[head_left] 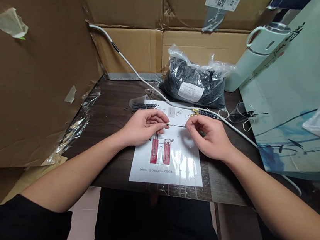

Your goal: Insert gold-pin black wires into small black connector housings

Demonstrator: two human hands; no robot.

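A thin dark wire (179, 126) runs level between my two hands, above a printed white sheet (183, 165) with red shapes on it. The fingertips of my left hand (147, 126) pinch its left end. At its right end, my right hand (209, 135) has thumb and forefinger pressed together on it. Behind my left hand, a clear cup (138, 103) lies on its side with dark thin pieces. Dark pieces with gold-coloured ends (204, 113) lie just behind my right hand. A small grey packet (171, 112) rests near the sheet's top.
A clear bag of black pieces (195, 81) stands at the back, with a pale green flask (251, 57) to its right. A white cable (134, 70) crosses the dark table (106, 129). Another clear cup (239, 113) lies at right. Cardboard walls (37, 73) enclose the left and back.
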